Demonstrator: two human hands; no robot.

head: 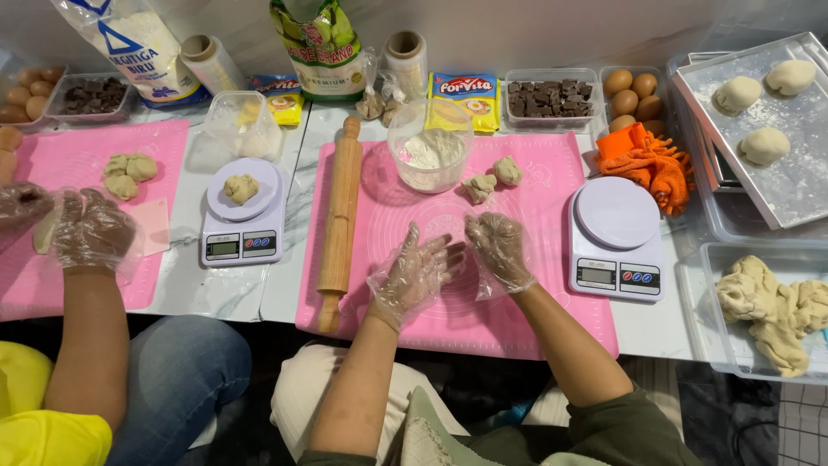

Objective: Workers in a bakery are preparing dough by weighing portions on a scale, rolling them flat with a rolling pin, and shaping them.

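Observation:
Both my hands wear clear plastic gloves and hover over a pink silicone mat [552, 302]. My left hand [418, 274] lies palm up with its fingers spread and nothing visible in it. My right hand [498, 248] is turned back-up, its fingers bent over the left fingertips, and whatever may be under it is hidden. Two small dough pieces [492, 179] rest on the mat just beyond my hands. A clear bowl with flour [429, 148] stands behind them. A wooden rolling pin [341, 207] lies along the mat's left edge.
A white kitchen scale [617, 237] stands right of the mat, and another scale [241, 226] at left carries a dough lump. Another person's gloved hands [86, 229] work on a second pink mat. A floured tray of dough balls [802, 185], a tub of dough [772, 311], an orange cloth [647, 160], eggs and chocolate chunks lie around.

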